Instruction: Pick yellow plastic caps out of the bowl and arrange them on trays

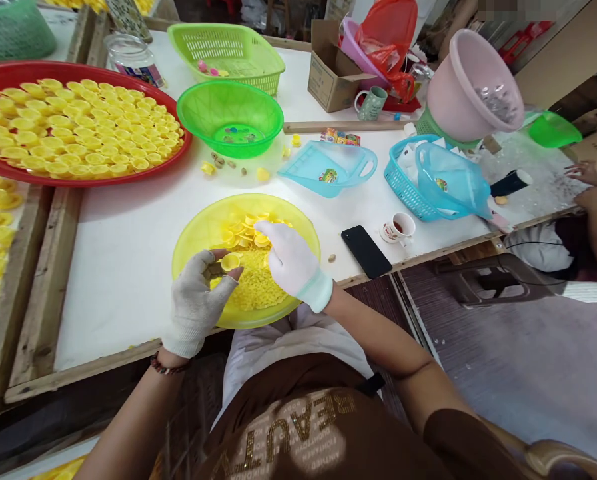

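Left grip [193, 293] pinches one yellow cup [230, 262] between thumb and fingers over the yellow bowl [187, 239], mouth facing up, probably so the opening is unobstructed and anything dropped lands in the bowl. Right grip [293, 259] is over the loose cups [241, 235] heaped above the small yellow pellets [261, 287]; tips mostly hidden, can't tell if it's closed on one. Bowl sits at the surface's [123, 267] near edge, presumably for short reach; red tray [185, 148] of cups is off left, likely clear of the elbows.
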Motion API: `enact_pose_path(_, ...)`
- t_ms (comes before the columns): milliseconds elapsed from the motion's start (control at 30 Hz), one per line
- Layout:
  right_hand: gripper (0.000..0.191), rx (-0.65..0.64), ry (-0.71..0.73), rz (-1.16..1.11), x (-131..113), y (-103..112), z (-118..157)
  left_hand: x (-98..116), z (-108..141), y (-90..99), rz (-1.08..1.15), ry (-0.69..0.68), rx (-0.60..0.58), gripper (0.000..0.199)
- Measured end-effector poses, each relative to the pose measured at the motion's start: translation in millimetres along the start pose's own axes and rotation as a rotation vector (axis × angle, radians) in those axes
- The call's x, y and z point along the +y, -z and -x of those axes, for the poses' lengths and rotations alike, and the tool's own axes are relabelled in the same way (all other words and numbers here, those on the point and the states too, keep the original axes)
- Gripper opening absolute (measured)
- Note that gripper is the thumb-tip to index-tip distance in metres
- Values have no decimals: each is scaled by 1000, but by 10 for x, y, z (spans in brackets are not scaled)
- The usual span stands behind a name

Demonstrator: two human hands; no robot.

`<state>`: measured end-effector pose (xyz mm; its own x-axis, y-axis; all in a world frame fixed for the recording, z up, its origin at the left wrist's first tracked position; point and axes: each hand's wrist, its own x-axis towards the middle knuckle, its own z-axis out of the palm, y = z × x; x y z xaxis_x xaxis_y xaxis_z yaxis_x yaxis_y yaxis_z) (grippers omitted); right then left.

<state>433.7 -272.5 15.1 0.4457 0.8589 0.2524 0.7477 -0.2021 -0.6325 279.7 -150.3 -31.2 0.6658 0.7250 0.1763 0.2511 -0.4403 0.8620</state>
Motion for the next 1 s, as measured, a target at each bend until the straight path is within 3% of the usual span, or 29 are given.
enact_pose_path(133,57,-50,-11,87,-14,19,-20,9,-11,10,-29,-8,-8,43)
enact_pose_path(267,57,-30,-19,7,40,-4,-22,3,-9,5,-41,-20,-11,42)
enact_pose_path(367,54,23,-84,-283,85,-29,-45,76,76,-30,34,-36,-10,41)
enact_pose_path(500,46,-4,-286,-735,75,-27,-104,263,264,-133,86,-52,-97,36)
enact_pose_path(633,45,0,-382,-908,0,-2,-141,356,354,-211,68,-26,-181,36)
enact_pose_path(900,44,-9,-416,-948,-25,25,-151,266,293,-99,13,0,-124,38)
enact_pose_path(1000,34,-190,-310,-735,0,47,-59,148,143,66,-36,12,-29,42)
